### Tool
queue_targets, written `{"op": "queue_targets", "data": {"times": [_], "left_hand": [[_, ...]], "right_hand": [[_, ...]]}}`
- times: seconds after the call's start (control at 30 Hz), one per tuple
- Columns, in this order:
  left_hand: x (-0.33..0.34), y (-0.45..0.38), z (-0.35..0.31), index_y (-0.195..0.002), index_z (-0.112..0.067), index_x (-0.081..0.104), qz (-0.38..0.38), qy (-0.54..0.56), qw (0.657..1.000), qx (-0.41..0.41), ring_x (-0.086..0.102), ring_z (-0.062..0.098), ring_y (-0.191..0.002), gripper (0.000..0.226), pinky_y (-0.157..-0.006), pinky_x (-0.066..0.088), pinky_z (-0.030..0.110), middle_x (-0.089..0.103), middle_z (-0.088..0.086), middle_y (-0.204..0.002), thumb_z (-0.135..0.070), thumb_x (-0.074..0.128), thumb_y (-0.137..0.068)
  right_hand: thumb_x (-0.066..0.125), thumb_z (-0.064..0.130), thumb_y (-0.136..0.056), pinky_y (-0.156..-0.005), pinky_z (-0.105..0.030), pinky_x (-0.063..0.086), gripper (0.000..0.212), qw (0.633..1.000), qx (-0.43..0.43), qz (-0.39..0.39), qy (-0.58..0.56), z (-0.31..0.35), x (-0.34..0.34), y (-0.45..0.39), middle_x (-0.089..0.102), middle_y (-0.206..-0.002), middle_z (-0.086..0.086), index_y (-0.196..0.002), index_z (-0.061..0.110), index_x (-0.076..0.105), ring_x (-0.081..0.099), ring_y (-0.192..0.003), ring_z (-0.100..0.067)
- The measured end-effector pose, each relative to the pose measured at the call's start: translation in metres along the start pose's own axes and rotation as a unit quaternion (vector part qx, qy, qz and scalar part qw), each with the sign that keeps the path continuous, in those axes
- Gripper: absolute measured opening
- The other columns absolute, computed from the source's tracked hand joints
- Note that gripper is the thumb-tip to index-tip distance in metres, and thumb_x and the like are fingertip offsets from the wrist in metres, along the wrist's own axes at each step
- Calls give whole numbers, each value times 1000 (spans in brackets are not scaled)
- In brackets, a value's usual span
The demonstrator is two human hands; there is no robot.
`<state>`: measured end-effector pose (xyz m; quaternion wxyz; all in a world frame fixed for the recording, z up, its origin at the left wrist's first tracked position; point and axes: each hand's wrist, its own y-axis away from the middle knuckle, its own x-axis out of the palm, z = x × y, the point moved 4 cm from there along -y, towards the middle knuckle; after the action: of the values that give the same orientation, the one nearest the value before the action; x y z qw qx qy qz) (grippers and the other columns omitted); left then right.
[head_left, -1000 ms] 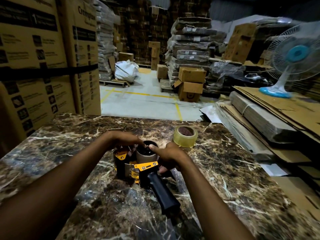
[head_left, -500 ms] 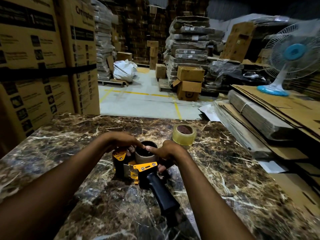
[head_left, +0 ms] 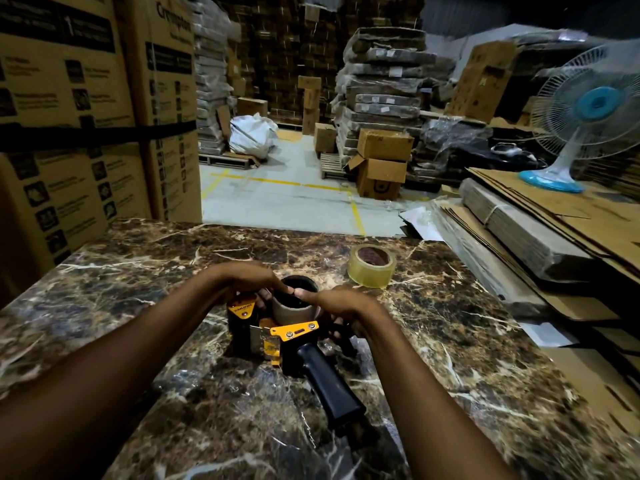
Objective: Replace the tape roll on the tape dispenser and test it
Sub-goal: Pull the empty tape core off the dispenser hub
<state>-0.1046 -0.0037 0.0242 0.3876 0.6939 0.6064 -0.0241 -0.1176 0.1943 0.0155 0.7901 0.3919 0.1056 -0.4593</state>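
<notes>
- Tape dispenser (head_left: 277, 336) lies on its side on the marble tabletop (head_left: 450, 358), near-centre, black handle (head_left: 327, 382) pointing toward the near edge. Likely laid flat so the spool faces up and the core can lift straight off.
- Both hands meet over the empty cardboard core (head_left: 293, 308) on the spool. Left hand (head_left: 242, 280) comes from the left, fingertips pinching the core's near rim; lower fingers seem to rest by the yellow plate.
- Right hand (head_left: 341, 303) comes from the right, thumb and forefinger on the same rim, other fingers curled round the core's right side w/ the frame under them. So both hands grasp the core; how tight, can't tell.
- Judging by this: old core is being worked off, swap not yet done.
- New tape roll (head_left: 371, 266) sits flat on the tabletop, far-right of the dispenser, apart from the hands – prob. parked within reach for the next step.
- Looks: dispenser is black & yellow, w/ a metal blade plate (head_left: 256, 341) at left. Core is bare brown, no tape left visible. New roll is clear-yellowish w/ a reddish inner core.
</notes>
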Motion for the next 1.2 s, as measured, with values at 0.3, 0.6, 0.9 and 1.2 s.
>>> {"op": "queue_targets", "data": {"times": [0.3, 0.6, 0.9, 1.2], "left_hand": [[-1, -2, 11, -91, -4, 77, 9, 56, 998, 17, 63, 16, -49, 30, -47, 46, 25, 69, 5, -61, -34, 75, -96], [-9, -4, 13, -91, -7, 78, 7, 33, 999, 41, 59, 14, -57, 26, -52, 45, 25, 68, 6, -74, -33, 81, -90], [-9, -2, 16, -96, -11, 76, 20, 30, 998, 57, 56, 17, -72, 22, -67, 45, 33, 65, 7, -91, -31, 80, -90], [-6, -1, 17, -91, -4, 70, -26, 52, 997, 41, 59, 21, -63, 20, -55, 45, 31, 64, 10, -78, -22, 78, -92]], "right_hand": [[75, 56, -84, -40, -23, 48, 61, 992, -40, -65, -97, -2, 4, 3, 66, -81, -10, -108, 1, 64, 61, -50, -18], [89, 37, -76, -42, -23, 51, 73, 985, -41, -76, -151, 4, 7, -4, 71, -108, -22, -127, -4, 56, 66, -46, -17], [85, 35, -81, -62, -36, 64, 55, 995, -54, -32, -84, 19, 2, -3, 70, -88, -16, -113, -4, 65, 68, -64, -24], [76, 30, -92, -36, -17, 42, 41, 994, -45, -32, -99, 17, 7, 6, 58, -77, -8, -118, 2, 63, 53, -48, -13]]}}
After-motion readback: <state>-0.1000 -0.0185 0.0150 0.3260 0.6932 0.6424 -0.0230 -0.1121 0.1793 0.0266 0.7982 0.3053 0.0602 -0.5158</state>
